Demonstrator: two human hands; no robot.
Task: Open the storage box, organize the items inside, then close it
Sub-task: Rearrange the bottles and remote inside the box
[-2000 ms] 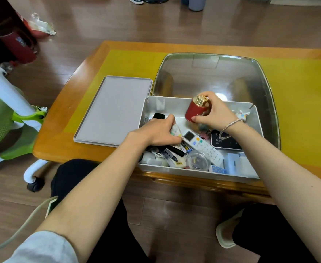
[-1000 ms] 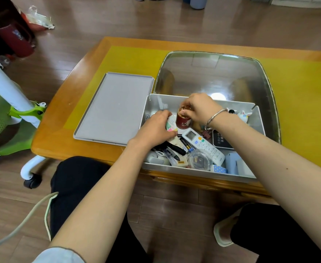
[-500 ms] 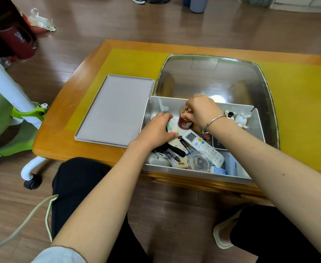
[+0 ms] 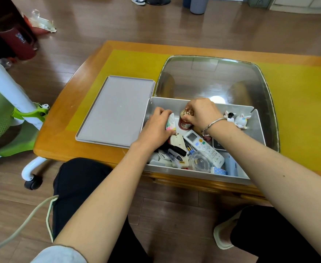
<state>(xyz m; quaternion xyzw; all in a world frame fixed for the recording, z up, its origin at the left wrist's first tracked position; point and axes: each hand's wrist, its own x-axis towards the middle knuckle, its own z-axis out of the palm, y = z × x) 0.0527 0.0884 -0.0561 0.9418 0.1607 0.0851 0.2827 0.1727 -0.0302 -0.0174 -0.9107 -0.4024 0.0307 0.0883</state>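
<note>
I see the grey storage box [image 4: 254, 130] standing open at the near edge of the wooden counter [image 4: 64, 141], its contents loosely piled. Its flat grey lid [image 4: 116, 111] lies on the counter just beside the box's left wall, touching or nearly touching it. Behind the box is a glass panel [image 4: 212, 78] set in the counter top. My left hand [image 4: 156, 128] is inside the box at its left end, fingers curled round a small pale packet with green and pink print [image 4: 170, 123], thumb under it. My right hand [image 4: 200, 113] is just right of it, near the box's far wall, fingers bent down over the gold cap of a small dark red bottle [image 4: 185, 122] that stands upright in the box; a silver bracelet [image 4: 212, 124] circles that wrist. Toward the box's near wall from the bottle lies a white remote control [image 4: 203, 147], slanting, with a clear round tape dispenser [image 4: 200, 161] touching its near-left side. Black pens [image 4: 175, 150] lie left of the remote, under my left wrist. Two small white rabbit figurines [image 4: 237, 119] sit in the box's far right corner. A dark device [image 4: 217, 146] shows partly beneath my right forearm; I cannot tell what it is.
</note>
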